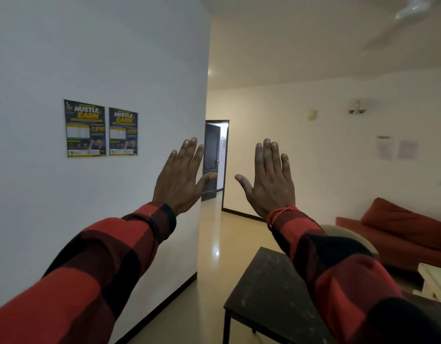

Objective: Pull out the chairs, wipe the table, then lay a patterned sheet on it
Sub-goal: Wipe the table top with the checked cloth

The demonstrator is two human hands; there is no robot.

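Both hands raised in front of the head camera, palms away, fingers spread, holding nothing. Left hand (182, 177) up and left of the dark table (261, 291); right hand (270, 180) straight above the table's far edge, with a red braided bracelet (280, 214) at the wrist. Hands apart, a clear gap between the thumbs. Red-and-black check sleeves (95, 269) running back toward the camera, the right one crossing over the table top.

Table low at the bottom of the view, just right of the white wall (102, 58), top dusty and speckled with pale marks, so not yet wiped by the look of it. No cloth and no patterned sheet in view. A rounded beige chair back (338, 232) just beyond the table, partly hidden by the right sleeve; hard to tell whether tucked in or drawn out. Red sofa (400, 227) farther right of the table, open dark door (212, 157) well beyond it, two posters (101, 130) on the wall up and left of it.

Judged as the very start: nothing handled, first step of pulling out the chairs still ahead. Next move likely calls for dropping the hands toward the table, looking down to find the chairs around it, then gripping a chair back and drawing it clear. Risk of scraping the glossy floor if dragged rather than lifted.
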